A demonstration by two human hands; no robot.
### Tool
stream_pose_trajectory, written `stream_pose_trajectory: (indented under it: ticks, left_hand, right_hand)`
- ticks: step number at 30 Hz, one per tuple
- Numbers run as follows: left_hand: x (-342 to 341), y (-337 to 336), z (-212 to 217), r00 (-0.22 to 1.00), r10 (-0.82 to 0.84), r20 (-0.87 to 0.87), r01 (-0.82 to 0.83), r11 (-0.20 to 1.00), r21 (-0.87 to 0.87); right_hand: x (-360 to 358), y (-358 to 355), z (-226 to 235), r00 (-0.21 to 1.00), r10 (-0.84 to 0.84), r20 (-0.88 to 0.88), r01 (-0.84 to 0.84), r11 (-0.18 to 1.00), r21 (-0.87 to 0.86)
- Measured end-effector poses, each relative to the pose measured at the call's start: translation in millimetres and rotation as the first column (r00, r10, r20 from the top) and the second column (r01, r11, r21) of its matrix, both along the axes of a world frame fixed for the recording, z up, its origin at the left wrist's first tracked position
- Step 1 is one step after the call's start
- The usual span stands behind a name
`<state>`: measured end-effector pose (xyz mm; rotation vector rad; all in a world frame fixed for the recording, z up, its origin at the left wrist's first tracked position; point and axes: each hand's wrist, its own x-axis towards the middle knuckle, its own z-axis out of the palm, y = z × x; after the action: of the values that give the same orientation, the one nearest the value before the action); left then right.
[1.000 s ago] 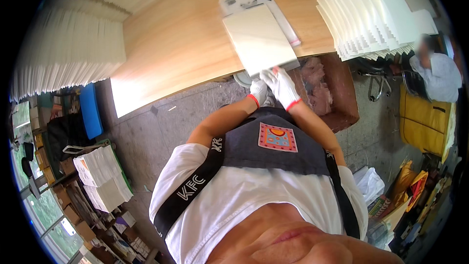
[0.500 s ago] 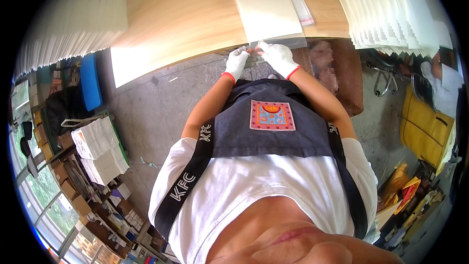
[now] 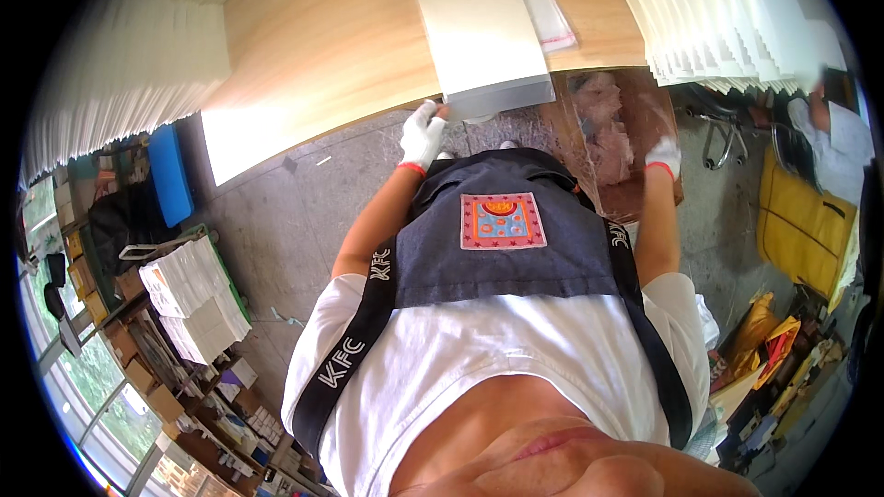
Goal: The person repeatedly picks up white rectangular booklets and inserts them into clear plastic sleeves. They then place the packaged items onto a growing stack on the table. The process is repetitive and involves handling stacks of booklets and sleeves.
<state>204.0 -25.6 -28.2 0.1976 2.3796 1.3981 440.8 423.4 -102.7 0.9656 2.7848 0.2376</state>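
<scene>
A cream sheet (image 3: 481,28) lies in a clear plastic sleeve (image 3: 502,97), whose near end sticks out past the table's front edge. My left hand (image 3: 424,135), in a white glove with a red cuff, pinches the sleeve's near left corner. Under the sleeve's far side is another clear packet (image 3: 545,14) with a printed picture and a pinkish edge strip. Out to the right, away from the sleeve, is my right hand (image 3: 664,158), also gloved. It is smeared by motion, so its fingers cannot be made out.
Tall stacks of white folded sheets stand at the table's left (image 3: 120,74) and right (image 3: 714,23). A brown box (image 3: 635,129) with crumpled clear film sits below the table's edge, near my right hand. At far right, another person's white sleeve (image 3: 843,133) shows beside a yellow chair (image 3: 801,230).
My right hand has let go of the sleeve and swung right, toward the brown box. My left hand stays at the sleeve's near edge, now at its left corner.
</scene>
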Motion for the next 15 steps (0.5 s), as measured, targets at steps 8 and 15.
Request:
stream_pose_trajectory:
  ticks: [8,15]
  left_hand:
    - [-15.5,15.4,16.9,0.376,-0.476,-0.795,0.142,0.877,-0.459]
    - [-16.8,7.8,6.5,0.711,-0.268,-0.650,0.105,0.955,-0.279]
  right_hand:
    - [-137.6,-157.9,112.2,0.736,0.470,-0.486,-0.627,0.744,-0.230]
    - [-178.3,-154.5,64.0,0.713,0.320,-0.624,-0.613,0.717,-0.332]
